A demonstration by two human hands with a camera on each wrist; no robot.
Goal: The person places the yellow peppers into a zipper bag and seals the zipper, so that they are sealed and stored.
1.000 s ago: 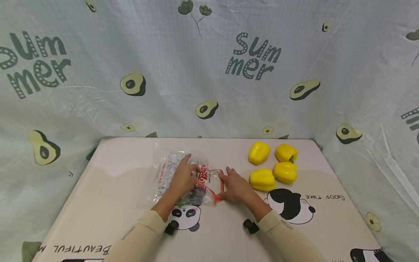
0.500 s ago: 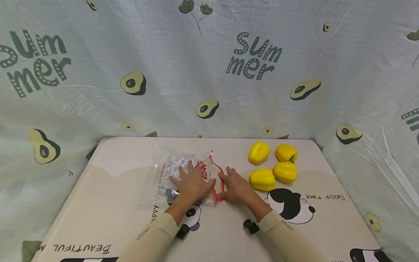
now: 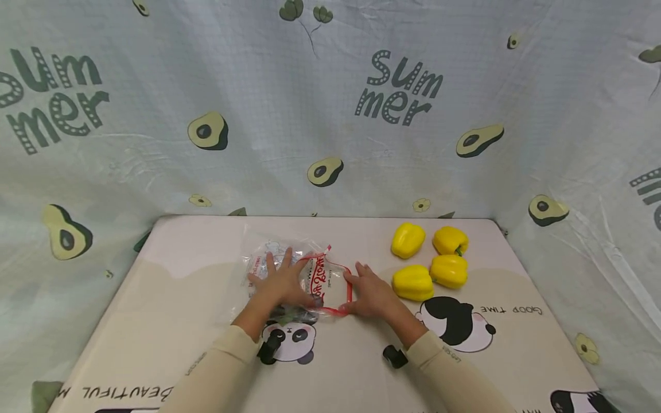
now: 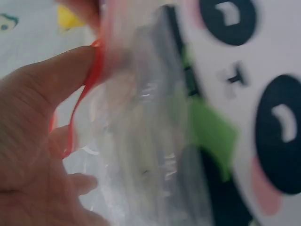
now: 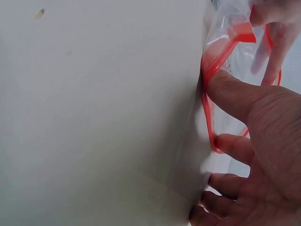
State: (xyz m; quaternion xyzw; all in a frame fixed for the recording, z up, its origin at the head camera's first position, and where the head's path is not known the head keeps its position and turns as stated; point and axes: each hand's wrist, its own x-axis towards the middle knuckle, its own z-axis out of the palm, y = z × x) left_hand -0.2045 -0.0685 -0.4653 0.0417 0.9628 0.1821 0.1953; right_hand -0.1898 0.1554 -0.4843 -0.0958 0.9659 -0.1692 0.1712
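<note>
A clear zip bag (image 3: 319,280) with red lettering and a red zip strip lies on the table, its mouth spread apart toward the right. My left hand (image 3: 279,288) is over the bag with fingers spread; in the left wrist view its thumb (image 4: 61,75) touches the red strip (image 4: 77,110). At the mouth's right end, my right hand (image 3: 373,293) has thumb and index finger set apart against the strip. The right wrist view shows that thumb (image 5: 235,94) on the red edge (image 5: 217,66), with the other fingers loosely bent. Part of the bag is hidden under my left hand.
Several yellow bell peppers (image 3: 413,282) sit in a group to the right of my right hand. The table (image 3: 196,321) has a printed panda cover (image 3: 294,341). Behind it hangs a pale curtain (image 3: 268,166) with avocado prints.
My left hand moved right onto the bag's mouth with fingers spreading, then back left. The red-edged mouth now stands wider. My right hand stays at the strip; the peppers are unmoved.
</note>
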